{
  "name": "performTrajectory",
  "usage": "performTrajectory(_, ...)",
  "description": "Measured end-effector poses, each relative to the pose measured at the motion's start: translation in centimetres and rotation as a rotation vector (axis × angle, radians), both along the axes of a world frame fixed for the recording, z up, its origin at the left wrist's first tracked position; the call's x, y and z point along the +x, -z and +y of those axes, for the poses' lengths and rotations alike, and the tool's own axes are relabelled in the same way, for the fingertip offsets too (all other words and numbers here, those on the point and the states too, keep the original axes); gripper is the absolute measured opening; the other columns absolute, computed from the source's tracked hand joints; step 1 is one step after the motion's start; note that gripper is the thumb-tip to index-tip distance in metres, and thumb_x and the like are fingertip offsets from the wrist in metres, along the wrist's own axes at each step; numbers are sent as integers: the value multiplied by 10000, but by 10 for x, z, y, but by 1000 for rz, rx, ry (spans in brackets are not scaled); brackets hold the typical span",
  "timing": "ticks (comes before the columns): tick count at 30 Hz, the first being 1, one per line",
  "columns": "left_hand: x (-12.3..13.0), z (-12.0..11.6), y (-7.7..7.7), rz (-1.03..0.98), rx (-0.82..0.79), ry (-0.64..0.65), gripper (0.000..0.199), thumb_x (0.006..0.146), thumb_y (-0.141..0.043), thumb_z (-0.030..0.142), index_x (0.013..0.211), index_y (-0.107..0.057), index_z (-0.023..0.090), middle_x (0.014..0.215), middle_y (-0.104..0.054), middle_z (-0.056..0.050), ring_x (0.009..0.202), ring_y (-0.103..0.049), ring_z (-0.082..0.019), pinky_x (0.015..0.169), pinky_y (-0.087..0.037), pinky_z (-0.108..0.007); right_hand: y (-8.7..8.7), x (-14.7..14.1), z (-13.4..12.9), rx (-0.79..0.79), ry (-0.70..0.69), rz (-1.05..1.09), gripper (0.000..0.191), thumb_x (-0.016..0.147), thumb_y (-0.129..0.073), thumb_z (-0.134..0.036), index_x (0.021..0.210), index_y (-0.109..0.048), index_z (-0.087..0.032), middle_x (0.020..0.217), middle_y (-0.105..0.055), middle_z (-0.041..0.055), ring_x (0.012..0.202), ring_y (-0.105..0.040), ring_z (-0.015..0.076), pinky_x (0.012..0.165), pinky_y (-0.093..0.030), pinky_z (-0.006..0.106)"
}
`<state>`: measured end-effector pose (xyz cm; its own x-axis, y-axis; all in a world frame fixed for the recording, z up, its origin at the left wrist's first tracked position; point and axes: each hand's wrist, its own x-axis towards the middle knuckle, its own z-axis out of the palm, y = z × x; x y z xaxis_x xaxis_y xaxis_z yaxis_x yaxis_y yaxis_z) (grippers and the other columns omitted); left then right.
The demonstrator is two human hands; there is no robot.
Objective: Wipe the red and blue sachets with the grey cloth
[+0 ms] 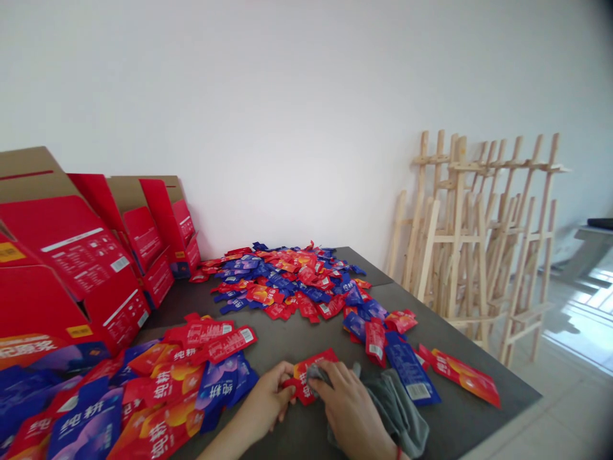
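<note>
At the bottom middle, the left hand [265, 399] pinches a red packet [304, 377] with bent fingers, the right hand [347, 409] presses a gray cloth [395, 409] on it with spread fingers, more packets [143, 396] lie at lower left, and a big heap [282, 281] sits farther up the table [306, 338].

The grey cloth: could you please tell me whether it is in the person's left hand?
No, the grey cloth is under the right hand, while the left hand holds the edge of a red sachet.
</note>
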<state>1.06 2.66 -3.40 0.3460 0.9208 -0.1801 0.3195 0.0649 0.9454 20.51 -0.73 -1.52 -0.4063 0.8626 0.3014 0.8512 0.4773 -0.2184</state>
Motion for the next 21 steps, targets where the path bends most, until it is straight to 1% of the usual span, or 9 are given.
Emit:
performTrajectory(2, -1, 1, 2, -1, 11, 5, 198, 762, -470, 320, 924, -469, 207, 683, -525, 74, 356, -377, -41, 281, -243, -149, 1, -14, -1, 4, -93, -12, 413, 901, -429, -138, 1225, -547, -365, 1289, -530, -29, 1119, -471, 187, 951, -352, 309)
performTrajectory(3, -1, 1, 3, 3, 14, 4, 198, 762, -467, 319, 926, -464, 208, 679, -522, 75, 358, -378, -43, 280, -247, -150, 1, -18, 0, 1, -108, -19, 403, 908, -434, -154, 1244, -533, -353, 1285, -533, -20, 1117, -470, 188, 951, -353, 311)
performTrajectory(6, -2, 3, 6, 22, 19, 2, 194, 767, -449, 309, 935, -450, 211, 671, -509, 79, 360, -381, -46, 275, -260, -149, -1, -23, 6, -14, -69, -19, 420, 902, -459, -164, 1286, -503, -327, 1263, -542, 4, 1104, -470, 199, 952, -357, 316)
performTrajectory(9, -2, 3, 6, 38, 16, 10, 178, 772, -435, 299, 925, -441, 210, 666, -494, 82, 364, -382, -43, 278, -279, -146, -3, -20, 13, -12, -4, -30, 417, 896, -454, -149, 1271, -525, -316, 1241, -551, 18, 1094, -473, 209, 941, -369, 321)
performTrajectory(13, -1, 2, 1, 53, 4, -2, 183, 768, -435, 310, 919, -433, 208, 671, -493, 81, 371, -391, -42, 281, -294, -144, -4, -12, 23, 0, 121, -81, 410, 885, -429, -122, 1244, -558, -274, 1216, -560, 55, 1075, -483, 231, 899, -400, 343)
performTrajectory(16, -1, 2, -2, 70, -18, -10, 212, 754, -448, 321, 932, -431, 208, 678, -498, 81, 375, -400, -39, 287, -300, -141, -5, 2, 31, -20, 205, -113, 425, 870, -431, -106, 1241, -566, -263, 1200, -565, 71, 1075, -488, 237, 889, -409, 344)
performTrajectory(21, -1, 3, 2, 57, -21, -5, 225, 747, -448, 319, 943, -422, 211, 674, -505, 84, 372, -393, -40, 281, -288, -137, -8, 33, 32, -98, 328, -169, 421, 834, -408, -53, 1160, -633, -192, 1167, -577, 122, 1088, -495, 255, 890, -411, 350)
